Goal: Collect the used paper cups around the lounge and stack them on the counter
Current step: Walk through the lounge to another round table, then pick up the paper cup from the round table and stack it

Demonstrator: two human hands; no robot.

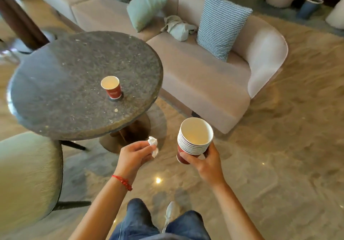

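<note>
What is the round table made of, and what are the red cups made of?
Round table: looks like dark speckled stone, maybe granite, with a dull, rough top and pale flecks. Red cup on it and the stack of cups in the right hand: paper, judging by thin rolled white rims and matte insides.

A single red paper cup [111, 87] stands upright and empty near the round counter's [55, 90] middle, well apart from the nested stack of red cups [193, 143] held tilted.

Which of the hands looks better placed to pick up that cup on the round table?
Probably the left hand: it is nearer the lone cup on the table, though it pinches a crumpled tissue. The right hand grips the cup stack.
</note>
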